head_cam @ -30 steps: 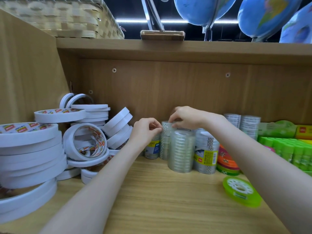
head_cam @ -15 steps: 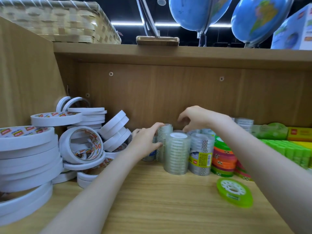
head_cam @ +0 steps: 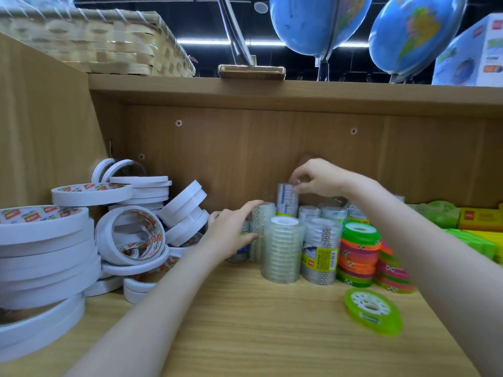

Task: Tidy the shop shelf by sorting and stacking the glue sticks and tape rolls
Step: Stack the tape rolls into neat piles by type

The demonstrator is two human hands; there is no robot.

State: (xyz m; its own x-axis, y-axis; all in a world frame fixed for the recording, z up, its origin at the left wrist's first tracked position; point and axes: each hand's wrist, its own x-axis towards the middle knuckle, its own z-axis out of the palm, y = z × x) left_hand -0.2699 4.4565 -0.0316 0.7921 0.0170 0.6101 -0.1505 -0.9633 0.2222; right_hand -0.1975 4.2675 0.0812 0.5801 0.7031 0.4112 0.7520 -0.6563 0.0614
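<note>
Wrapped packs of clear tape rolls (head_cam: 283,250) stand upright in the middle of the wooden shelf (head_cam: 245,330). My right hand (head_cam: 318,179) pinches the top of one clear pack (head_cam: 287,198) and holds it raised above the packs at the back. My left hand (head_cam: 231,232) presses with straight fingers against a clear pack (head_cam: 260,229) at the left of the group. Stacks of coloured tape rolls (head_cam: 359,257) stand to the right. Green glue sticks (head_cam: 473,242) lie at the far right.
White double-sided tape rolls (head_cam: 46,248) are stacked and scattered across the left side of the shelf. A loose green tape roll (head_cam: 373,311) lies flat at the front right. Overhead is the upper shelf board (head_cam: 272,91) with a woven basket (head_cam: 95,39) and globes (head_cam: 315,23).
My right hand has lifted a clear tape pack up out of the back row. My left hand moved from the top of the packs down to the side of the left one.
</note>
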